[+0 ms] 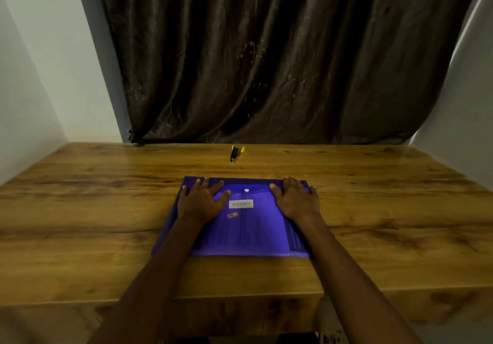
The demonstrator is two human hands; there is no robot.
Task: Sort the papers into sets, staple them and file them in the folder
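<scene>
- Both palms flat on a purple folder that lies at the near middle of the wooden desk: I see the left hand and right hand with fingers spread straight, pressing down and gripping nothing.
- The snap button sits between the hands. I cannot tell whether it is fastened; if it is not, the flap may spring up and the papers inside could slide out.
- The slick folder may skid on the glossy desk under uneven pressure.
- I count one folder, one snap, two labels, one yellow stapler at the far edge, well apart, and two hands.
</scene>
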